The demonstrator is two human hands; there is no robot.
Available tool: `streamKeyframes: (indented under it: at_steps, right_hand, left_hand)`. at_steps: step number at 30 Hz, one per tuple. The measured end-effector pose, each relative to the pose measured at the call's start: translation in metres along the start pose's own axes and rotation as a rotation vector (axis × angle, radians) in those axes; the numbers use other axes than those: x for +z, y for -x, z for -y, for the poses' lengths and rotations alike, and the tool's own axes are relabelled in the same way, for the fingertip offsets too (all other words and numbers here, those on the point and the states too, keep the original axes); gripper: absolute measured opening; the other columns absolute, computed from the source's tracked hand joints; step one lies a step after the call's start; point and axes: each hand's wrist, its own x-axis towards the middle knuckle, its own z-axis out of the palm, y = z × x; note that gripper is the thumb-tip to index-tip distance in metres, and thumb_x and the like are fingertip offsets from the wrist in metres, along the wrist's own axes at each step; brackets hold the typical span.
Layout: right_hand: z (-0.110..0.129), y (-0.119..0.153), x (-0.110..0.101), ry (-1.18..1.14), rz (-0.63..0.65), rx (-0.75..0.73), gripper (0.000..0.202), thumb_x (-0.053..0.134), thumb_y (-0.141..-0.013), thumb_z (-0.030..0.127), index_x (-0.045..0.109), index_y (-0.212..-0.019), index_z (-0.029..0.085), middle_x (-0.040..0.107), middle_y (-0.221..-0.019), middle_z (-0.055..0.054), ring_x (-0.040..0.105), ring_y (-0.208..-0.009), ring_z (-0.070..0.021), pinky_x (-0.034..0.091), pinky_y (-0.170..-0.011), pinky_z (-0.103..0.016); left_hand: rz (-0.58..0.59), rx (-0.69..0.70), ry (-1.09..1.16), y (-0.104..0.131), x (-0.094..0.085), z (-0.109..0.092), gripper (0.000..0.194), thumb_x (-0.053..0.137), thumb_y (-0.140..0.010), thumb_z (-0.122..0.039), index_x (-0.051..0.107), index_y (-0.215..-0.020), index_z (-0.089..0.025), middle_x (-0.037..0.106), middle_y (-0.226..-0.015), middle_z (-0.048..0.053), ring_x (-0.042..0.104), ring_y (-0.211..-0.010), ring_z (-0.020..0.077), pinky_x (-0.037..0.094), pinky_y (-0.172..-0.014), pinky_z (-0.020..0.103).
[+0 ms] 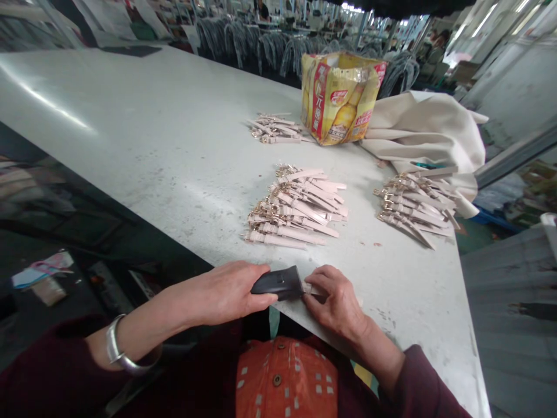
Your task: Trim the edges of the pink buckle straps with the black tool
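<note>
My left hand (pixel 237 291) is closed around a black handheld device (pixel 281 283), with the thumb along its near side. The wide end of the device points right and meets a pale strap (pixel 310 288). My right hand (pixel 335 296) pinches this strap, whose buckle end is mostly hidden by the fingers and the device. Just beyond my hands lies a heap of pale pink buckled straps (pixel 300 206) with gold-coloured hardware. A second bundle of straps (pixel 415 203) is farther right, and a smaller pile (pixel 276 128) lies toward the back.
A yellow cardboard beer carton (pixel 343 98), open at the top, stands at the back of the white table (pixel 130 128). Cream sheet material (pixel 430 130) is bunched beside it. The table's near edge runs just under my hands. Dark items hang in rows behind.
</note>
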Motion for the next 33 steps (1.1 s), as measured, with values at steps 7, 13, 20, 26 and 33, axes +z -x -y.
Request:
streamKeyframes:
  at_steps: [7,13,20,26,33]
  right_hand:
    - [0.010,0.008,-0.011,0.176,0.035,0.009,0.016,0.064,-0.090,0.018,0.075,-0.102,0.018,0.069,-0.084,-0.008,0.065,-0.078,-0.0250,0.049,-0.075,-0.038]
    - [0.003,0.018,-0.013,0.142,-0.049,0.040,0.014,0.061,-0.085,0.014,0.069,-0.096,0.019,0.068,-0.084,-0.007,0.064,-0.079,-0.0237,0.049,-0.074,-0.035]
    - [-0.004,0.017,-0.016,0.086,-0.030,0.114,0.008,0.067,-0.084,0.016,0.072,-0.089,0.020,0.066,-0.079,-0.004,0.061,-0.072,-0.0204,0.046,-0.068,-0.032]
    - [0.003,0.004,-0.005,0.024,0.068,0.083,0.011,0.073,-0.088,0.018,0.079,-0.097,0.022,0.071,-0.094,-0.008,0.066,-0.090,-0.0250,0.051,-0.080,-0.037]
    - [-0.002,0.006,-0.009,-0.118,0.039,0.068,0.014,0.069,-0.087,0.015,0.079,-0.097,0.020,0.069,-0.093,-0.008,0.066,-0.085,-0.0219,0.053,-0.074,-0.033]
  left_hand:
    - [0.029,0.025,-0.025,-0.007,0.001,-0.008,0.028,0.054,-0.093,-0.046,0.068,-0.094,-0.023,0.080,-0.089,0.004,0.072,-0.077,0.0233,0.046,-0.066,0.030]
    - [0.019,0.028,-0.042,-0.011,0.004,-0.015,0.031,0.055,-0.093,-0.048,0.071,-0.100,-0.022,0.081,-0.090,0.006,0.072,-0.077,0.0247,0.048,-0.067,0.031]
    - [0.015,0.046,-0.035,-0.009,-0.003,-0.015,0.025,0.056,-0.091,-0.044,0.070,-0.092,-0.023,0.079,-0.082,0.003,0.070,-0.070,0.0223,0.045,-0.063,0.030]
    - [0.011,0.031,-0.074,-0.004,-0.009,-0.017,0.026,0.056,-0.094,-0.047,0.067,-0.090,-0.024,0.078,-0.085,0.003,0.071,-0.076,0.0232,0.044,-0.065,0.030]
    - [0.054,0.003,-0.054,-0.009,-0.009,-0.020,0.024,0.056,-0.092,-0.045,0.068,-0.090,-0.024,0.079,-0.084,0.003,0.071,-0.075,0.0224,0.043,-0.063,0.029]
